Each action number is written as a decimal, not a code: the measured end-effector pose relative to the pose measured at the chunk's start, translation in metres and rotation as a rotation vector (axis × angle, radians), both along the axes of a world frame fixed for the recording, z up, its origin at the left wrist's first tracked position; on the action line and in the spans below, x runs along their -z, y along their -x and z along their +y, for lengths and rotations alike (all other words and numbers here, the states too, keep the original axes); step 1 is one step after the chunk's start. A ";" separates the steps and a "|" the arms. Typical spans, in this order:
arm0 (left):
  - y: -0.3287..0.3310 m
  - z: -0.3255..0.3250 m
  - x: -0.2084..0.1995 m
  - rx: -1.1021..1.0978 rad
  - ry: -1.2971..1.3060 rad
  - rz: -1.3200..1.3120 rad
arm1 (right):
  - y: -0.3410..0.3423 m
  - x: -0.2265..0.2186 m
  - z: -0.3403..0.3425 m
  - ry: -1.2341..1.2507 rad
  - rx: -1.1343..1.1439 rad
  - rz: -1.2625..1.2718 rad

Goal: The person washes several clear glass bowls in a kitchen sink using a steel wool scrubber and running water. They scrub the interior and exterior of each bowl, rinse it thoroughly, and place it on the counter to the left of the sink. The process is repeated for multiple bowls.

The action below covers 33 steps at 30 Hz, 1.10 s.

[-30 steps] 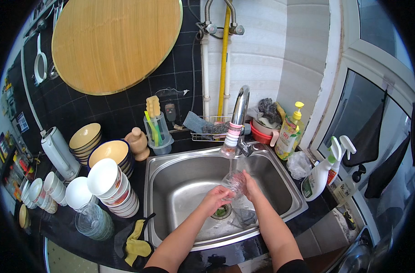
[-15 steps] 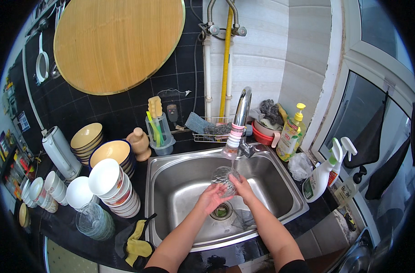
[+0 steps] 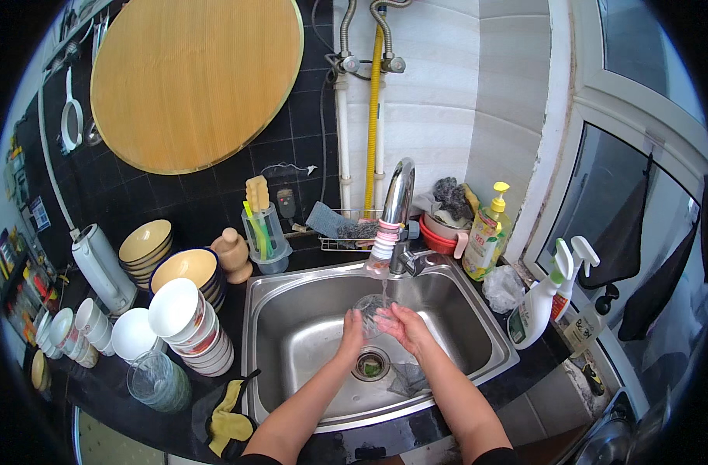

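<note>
A clear glass bowl (image 3: 369,307) is between my hands over the steel sink (image 3: 288,325). Water from the chrome faucet (image 3: 401,190) runs down onto it. My left hand (image 3: 352,333) grips the bowl's left side, its thumb and fingers partly hidden. On the right, my right hand (image 3: 404,325) has its fingers against the bowl near the stream. Below the hands is the drain (image 3: 371,364) with some green scraps in it. A grey cloth (image 3: 408,379) lies wet on the sink floor beside the drain.
Stacked white bowls (image 3: 191,325), glass bowls (image 3: 160,381) and yellow bowls (image 3: 185,269) crowd the left counter. A black-and-yellow glove (image 3: 230,422) lies at the sink's near-left corner. Dish soap (image 3: 486,240) and spray bottles (image 3: 536,310) stand on the right.
Both hands have shifted with the glass bowl and turned it under the water. The left palm, open upward before, now faces the bowl's side; the right hand's fingers have spread.
</note>
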<state>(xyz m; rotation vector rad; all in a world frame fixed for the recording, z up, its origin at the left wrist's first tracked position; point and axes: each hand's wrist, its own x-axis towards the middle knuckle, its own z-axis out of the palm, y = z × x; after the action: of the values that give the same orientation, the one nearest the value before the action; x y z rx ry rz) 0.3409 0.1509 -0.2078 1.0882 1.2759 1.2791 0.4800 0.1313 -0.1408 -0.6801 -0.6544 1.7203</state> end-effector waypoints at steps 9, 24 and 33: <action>-0.042 -0.033 -0.099 0.046 -0.919 1.147 | -0.016 0.028 0.011 -0.099 0.093 0.227; -0.047 -0.037 -0.059 -0.217 -0.644 0.637 | -0.015 0.010 0.006 -0.096 0.115 0.149; 0.027 0.025 -0.055 0.357 0.286 -0.457 | -0.006 -0.012 -0.009 -0.153 -0.101 -0.098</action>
<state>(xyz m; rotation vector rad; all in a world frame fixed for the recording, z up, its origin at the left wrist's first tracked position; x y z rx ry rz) 0.3143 0.1755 -0.1533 0.7237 0.8408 0.9652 0.4862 0.1220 -0.1286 -0.6363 -0.8926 1.7165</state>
